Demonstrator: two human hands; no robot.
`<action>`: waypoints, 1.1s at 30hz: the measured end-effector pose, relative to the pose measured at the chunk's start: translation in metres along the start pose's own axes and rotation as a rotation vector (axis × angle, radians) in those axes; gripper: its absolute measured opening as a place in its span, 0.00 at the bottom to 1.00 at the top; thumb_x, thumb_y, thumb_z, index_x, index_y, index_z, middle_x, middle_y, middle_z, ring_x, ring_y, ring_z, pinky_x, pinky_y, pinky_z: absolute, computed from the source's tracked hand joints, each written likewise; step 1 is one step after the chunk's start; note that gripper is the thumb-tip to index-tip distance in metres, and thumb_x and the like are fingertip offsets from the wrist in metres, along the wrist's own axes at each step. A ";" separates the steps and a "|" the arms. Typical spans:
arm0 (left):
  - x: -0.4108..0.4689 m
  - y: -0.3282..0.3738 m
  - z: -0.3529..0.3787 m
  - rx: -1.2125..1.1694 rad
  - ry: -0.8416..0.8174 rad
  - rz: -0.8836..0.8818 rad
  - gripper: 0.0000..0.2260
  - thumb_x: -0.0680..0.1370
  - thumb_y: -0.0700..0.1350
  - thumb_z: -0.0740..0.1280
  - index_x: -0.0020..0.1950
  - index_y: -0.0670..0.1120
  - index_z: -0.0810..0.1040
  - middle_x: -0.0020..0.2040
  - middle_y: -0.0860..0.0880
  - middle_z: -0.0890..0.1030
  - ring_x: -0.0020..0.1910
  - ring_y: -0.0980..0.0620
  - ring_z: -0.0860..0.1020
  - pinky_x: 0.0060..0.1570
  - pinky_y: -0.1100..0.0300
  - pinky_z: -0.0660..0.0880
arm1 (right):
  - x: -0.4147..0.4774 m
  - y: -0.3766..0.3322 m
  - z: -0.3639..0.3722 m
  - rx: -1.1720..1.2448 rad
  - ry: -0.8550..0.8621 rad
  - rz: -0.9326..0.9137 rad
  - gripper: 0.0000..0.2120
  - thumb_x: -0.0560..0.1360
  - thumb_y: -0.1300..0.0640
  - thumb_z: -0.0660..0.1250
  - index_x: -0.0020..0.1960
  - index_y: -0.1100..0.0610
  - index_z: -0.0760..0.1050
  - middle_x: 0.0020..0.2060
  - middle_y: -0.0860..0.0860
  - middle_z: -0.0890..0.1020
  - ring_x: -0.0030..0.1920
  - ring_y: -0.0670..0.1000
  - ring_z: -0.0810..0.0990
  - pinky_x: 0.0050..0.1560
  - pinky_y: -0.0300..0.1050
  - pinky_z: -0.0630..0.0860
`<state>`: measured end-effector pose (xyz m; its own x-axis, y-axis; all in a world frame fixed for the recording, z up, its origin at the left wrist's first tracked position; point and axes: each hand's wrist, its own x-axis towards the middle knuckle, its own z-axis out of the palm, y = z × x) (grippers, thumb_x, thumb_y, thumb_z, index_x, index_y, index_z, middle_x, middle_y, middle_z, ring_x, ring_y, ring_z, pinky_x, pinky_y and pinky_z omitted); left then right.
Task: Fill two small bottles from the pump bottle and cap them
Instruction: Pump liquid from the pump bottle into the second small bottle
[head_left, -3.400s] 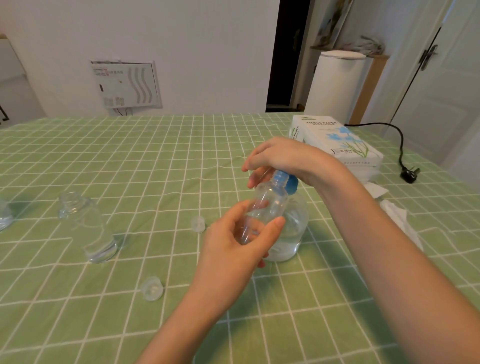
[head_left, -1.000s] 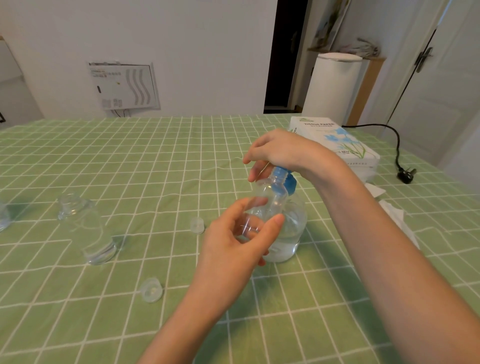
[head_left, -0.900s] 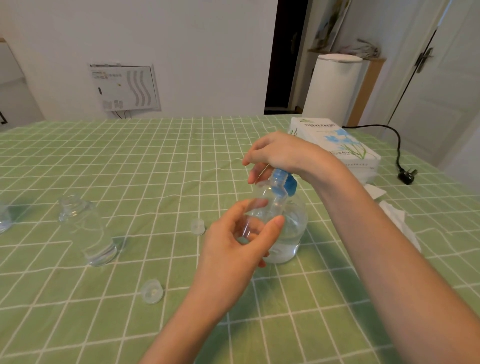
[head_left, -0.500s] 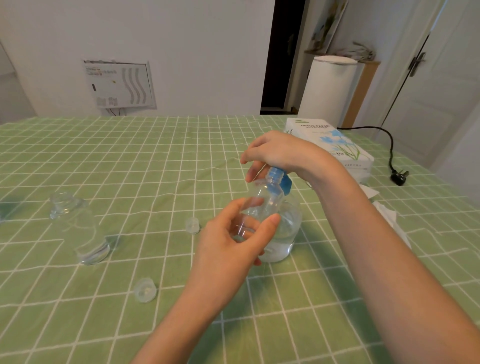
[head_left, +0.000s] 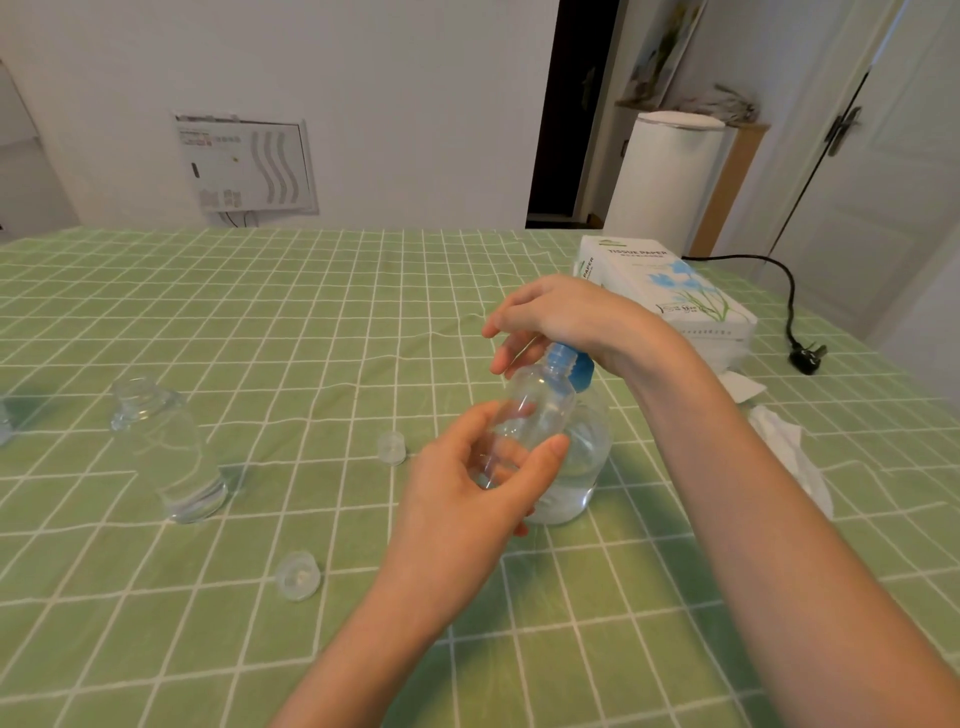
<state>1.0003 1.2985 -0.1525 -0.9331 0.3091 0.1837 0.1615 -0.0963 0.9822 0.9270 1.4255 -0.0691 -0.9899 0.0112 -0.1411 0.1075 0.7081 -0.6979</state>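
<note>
The small bottle (head_left: 535, 410), clear and uncapped, is held above the table (head_left: 311, 322) in front of the pump bottle (head_left: 584, 467), tilted so its neck meets the blue pump head (head_left: 579, 366). The left hand (head_left: 467, 488) grips its lower half, with the thumb on the near side and the fingers curled round the far side. Whether any liquid is in it I cannot tell.

The right hand (head_left: 561, 314) lies palm-down on the pump head, its fingers loosely bent and hanging forward past the small bottle's mouth. The pump bottle stands on the table, with clear liquid in its lower part.

A second small bottle (head_left: 169, 447) stands upright and open, well apart to the left. Two clear caps lie loose on the cloth: one cap (head_left: 390, 447) between the two small bottles, the other cap (head_left: 297, 575) nearer the person.

The table wears a green cloth with a white grid. Behind the right wrist sits a white tissue box (head_left: 670, 293) printed with blue flowers; "TISSUE PAPER" reads on its top, and the smaller print is too fine to read. A crumpled tissue (head_left: 792, 452) lies right of the forearm, and a black plug (head_left: 806, 358) with its cord rests at the far right edge. On the back wall hangs a white panel (head_left: 244, 161) with labels too blurred to read.
</note>
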 end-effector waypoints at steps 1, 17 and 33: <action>0.000 -0.001 0.000 0.002 -0.001 0.000 0.15 0.66 0.54 0.71 0.52 0.55 0.79 0.31 0.53 0.77 0.27 0.60 0.74 0.26 0.68 0.72 | 0.000 0.001 0.000 0.004 0.001 0.002 0.10 0.79 0.59 0.60 0.54 0.59 0.78 0.42 0.56 0.84 0.46 0.53 0.78 0.62 0.54 0.73; 0.003 0.002 -0.001 -0.016 -0.002 0.018 0.11 0.70 0.48 0.71 0.52 0.55 0.78 0.33 0.49 0.76 0.29 0.54 0.74 0.26 0.68 0.72 | 0.001 -0.007 -0.006 0.025 -0.016 -0.020 0.12 0.78 0.59 0.64 0.59 0.62 0.76 0.39 0.53 0.84 0.50 0.61 0.83 0.55 0.51 0.78; 0.001 -0.001 0.000 -0.003 -0.009 0.015 0.11 0.70 0.48 0.71 0.52 0.55 0.78 0.31 0.53 0.76 0.28 0.57 0.74 0.26 0.68 0.73 | 0.001 0.001 -0.001 0.024 -0.005 -0.018 0.10 0.78 0.57 0.62 0.56 0.60 0.78 0.41 0.55 0.85 0.44 0.56 0.80 0.60 0.55 0.75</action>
<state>0.9991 1.2984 -0.1531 -0.9276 0.3163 0.1987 0.1742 -0.1042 0.9792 0.9262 1.4267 -0.0693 -0.9912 -0.0046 -0.1321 0.0924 0.6909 -0.7170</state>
